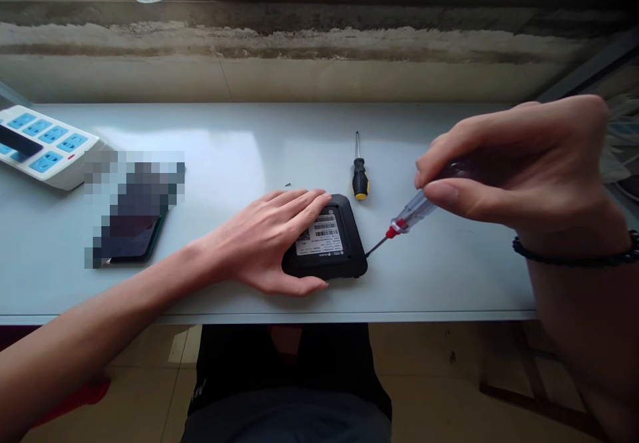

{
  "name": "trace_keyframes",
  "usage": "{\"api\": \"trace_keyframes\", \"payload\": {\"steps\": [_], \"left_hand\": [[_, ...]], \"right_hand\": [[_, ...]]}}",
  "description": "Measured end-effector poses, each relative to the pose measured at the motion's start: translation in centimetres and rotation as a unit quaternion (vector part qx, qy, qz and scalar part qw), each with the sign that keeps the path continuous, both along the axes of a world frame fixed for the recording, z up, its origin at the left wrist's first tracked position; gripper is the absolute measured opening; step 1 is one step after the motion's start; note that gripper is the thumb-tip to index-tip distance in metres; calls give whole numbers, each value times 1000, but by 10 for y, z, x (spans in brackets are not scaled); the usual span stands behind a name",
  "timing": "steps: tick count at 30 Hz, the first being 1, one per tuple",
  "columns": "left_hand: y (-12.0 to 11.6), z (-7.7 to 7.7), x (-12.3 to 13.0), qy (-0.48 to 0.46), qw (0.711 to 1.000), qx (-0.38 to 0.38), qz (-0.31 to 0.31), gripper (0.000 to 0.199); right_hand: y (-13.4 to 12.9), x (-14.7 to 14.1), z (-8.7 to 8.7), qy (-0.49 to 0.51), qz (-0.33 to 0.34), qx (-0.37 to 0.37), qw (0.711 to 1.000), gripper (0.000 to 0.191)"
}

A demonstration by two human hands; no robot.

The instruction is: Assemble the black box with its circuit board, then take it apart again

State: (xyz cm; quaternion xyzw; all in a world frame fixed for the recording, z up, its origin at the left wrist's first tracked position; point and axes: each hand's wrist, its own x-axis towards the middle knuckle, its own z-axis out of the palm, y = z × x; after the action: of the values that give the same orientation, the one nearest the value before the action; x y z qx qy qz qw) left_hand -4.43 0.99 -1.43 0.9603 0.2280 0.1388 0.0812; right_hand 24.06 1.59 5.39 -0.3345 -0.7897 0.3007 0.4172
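Note:
A black set-top-box-like device (352, 230) with a white printed label lies flat on the table. My left hand (279, 240) spans its left part, with the fingers over the far side and the thumb along the near edge, gripping it against the table. In my right hand (519, 163) is a screwdriver (412, 213) with a clear handle and a red collar, pinched between thumb and fingers. The shaft slants down to the left, and its tip touches the device's right edge near the front corner. Whether the tip sits in a screw or a seam cannot be made out.
Beyond the device lies a black and yellow screwdriver (360, 180). A tiny dark piece (288, 184) rests behind my left hand. Farther left are a phone (137, 243), partly pixelated, and a white power strip (74, 153) with blue sockets. The table's front edge (299, 318) runs close to me.

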Motion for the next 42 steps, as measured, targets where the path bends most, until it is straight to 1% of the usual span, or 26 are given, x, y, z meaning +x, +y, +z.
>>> {"api": "trace_keyframes", "payload": {"steps": [3,7,13,19,25,31,33,37,39,42], "left_hand": [[0,0,0,-2,1000,-3,0,98],[0,-1,1,-4,1000,8,-1,97],[0,0,0,-11,1000,12,-3,97],[0,0,-1,-2,1000,19,4,95],[0,-1,-1,-11,999,35,-3,95],[0,-1,-1,-12,999,32,-2,96],[0,-1,-1,-11,999,33,-1,96],[0,-2,-1,-11,999,35,-2,95],[0,-2,0,-11,999,39,-6,94],[-1,-1,0,-5,999,44,-5,93]], "right_hand": [[-2,-2,3,8,4,-5,1000,14],[-3,-3,4,17,19,12,1000,18],[-3,4,1,16,57,31,998,11],[-3,7,-3,13,82,44,996,16],[-5,6,1,8,77,46,996,17],[-9,7,7,-21,44,32,998,19],[-7,7,10,-43,63,25,997,22],[0,12,14,-141,156,47,977,17],[1,17,17,-178,181,57,966,14],[-4,24,23,-235,205,55,948,13]]}}
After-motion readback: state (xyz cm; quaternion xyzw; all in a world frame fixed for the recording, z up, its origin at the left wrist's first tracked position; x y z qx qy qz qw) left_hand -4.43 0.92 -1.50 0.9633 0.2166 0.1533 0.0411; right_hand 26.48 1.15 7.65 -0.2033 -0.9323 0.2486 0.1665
